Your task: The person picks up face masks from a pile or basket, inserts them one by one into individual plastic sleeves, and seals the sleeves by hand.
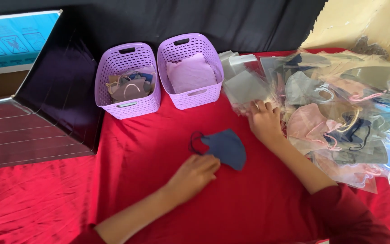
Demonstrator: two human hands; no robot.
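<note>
A dark blue face mask [225, 147] lies flat on the red cloth [150, 149], its ear loops to the left. My left hand [194, 174] rests on the cloth with its fingertips touching the mask's lower left edge. My right hand [263, 121] reaches to the right, fingers on a stack of clear plastic sleeves [245, 88]. Whether it grips a sleeve is unclear.
Two purple plastic baskets stand at the back: the left basket [113, 97] holds several masks, the right basket [182, 101] holds pink fabric. A heap of bagged masks [344, 117] in many colours fills the right side. A dark box flap [55, 90] lies at left.
</note>
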